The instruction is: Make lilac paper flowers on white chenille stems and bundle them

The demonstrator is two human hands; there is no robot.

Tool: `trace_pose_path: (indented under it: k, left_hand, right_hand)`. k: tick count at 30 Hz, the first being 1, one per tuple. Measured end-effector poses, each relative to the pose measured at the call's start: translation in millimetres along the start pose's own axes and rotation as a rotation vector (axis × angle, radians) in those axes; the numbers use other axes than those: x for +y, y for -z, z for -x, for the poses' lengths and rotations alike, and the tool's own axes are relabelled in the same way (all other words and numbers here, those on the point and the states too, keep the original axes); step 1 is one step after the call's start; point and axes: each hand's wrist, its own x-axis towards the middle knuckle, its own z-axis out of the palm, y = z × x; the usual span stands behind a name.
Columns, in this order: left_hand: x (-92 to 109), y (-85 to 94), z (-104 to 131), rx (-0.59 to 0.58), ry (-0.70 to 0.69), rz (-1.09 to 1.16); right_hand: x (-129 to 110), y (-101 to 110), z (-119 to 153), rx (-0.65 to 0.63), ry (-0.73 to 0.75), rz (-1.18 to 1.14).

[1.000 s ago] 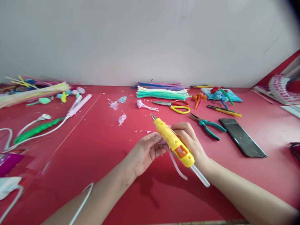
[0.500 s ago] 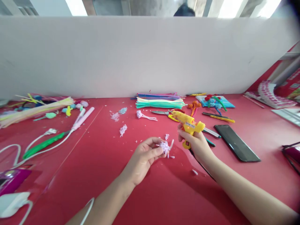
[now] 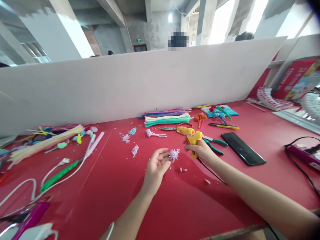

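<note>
Basically, the left hand (image 3: 156,165) has a lilac tuft (image 3: 174,154) at its fingertips — thumb and fingers lightly pinching it, the palm half open — above the middle of the red table (image 3: 120,196), about midway between its far and near edges. The right hand (image 3: 201,150) is wrapped around the handle of a yellow glue gun (image 3: 190,134), whose nozzle end points toward the far edge and leftward; gun and tuft are near each other but apart. A black cord (image 3: 212,173) runs from the handle toward the near edge.

Small lilac bits (image 3: 183,170) lie just nearer the near edge than the tuft. Toward the far edge sit a stemmed lilac piece (image 3: 155,133), scissors (image 3: 168,128) partly hidden by the gun, and a bundle of pipe cleaners (image 3: 167,120). Teal-handled pliers (image 3: 215,145) and a black phone (image 3: 243,148) lie toward the right edge — the pliers just beside the right hand.
</note>
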Motion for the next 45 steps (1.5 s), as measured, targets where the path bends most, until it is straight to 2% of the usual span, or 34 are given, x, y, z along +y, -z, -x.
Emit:
trace_pose_path:
  k: [4,7,11,14,20,24,30,33,35,39,40,41,45]
  left_hand:
    - [-1,4.5,-4,0.074,-0.046,-0.039]
    - [-1,5.0,-4,0.119,-0.096,-0.092]
    - [-2,1.4,2,0.074,-0.139,-0.17]
    - [-2,-2.7,6,0.045,-0.128,-0.168]
    - [3,-4.8,7,0.123,-0.103,-0.105]
    - [3,-3.8,7,0.136,-0.074,-0.044]
    - [2,-1.8,5,0.107,0.013,0.134]
    - [9,-0.3,5,0.079,0.08,0.233]
    - [15,0.9,4,0.061,0.124,0.278]
    - [25,1.4,2,-0.011,0.197,0.353]
    - [27,0.9,2,-0.027,0.205,0.358]
    - [30,0.1,2,-0.037,0.207,0.352]
    - [41,-2.0,2,-0.036,0.155,0.224]
  right_hand:
    - [-6,14,1,-0.005,0.008,0.093]
    - [-2,25,2,0.01,-0.012,0.185]
    - [9,33,0,0.045,-0.034,0.299]
    - [17,34,-4,0.054,-0.033,0.398]
    - [27,33,-7,0.126,-0.119,0.793]
    - [26,30,-5,0.14,-0.169,1.031]
    - [22,23,2,0.102,-0.177,1.182]
    - [6,23,9,0.109,-0.107,1.164]
    - [-11,21,16,0.081,-0.011,1.103]
    - [-34,0,26,-0.17,0.169,0.863]
    - [-35,-8,28,-0.27,0.213,0.645]
    - [-34,-16,28,-0.318,0.233,0.458]
    - [-23,-37,27,-0.293,0.202,0.314]
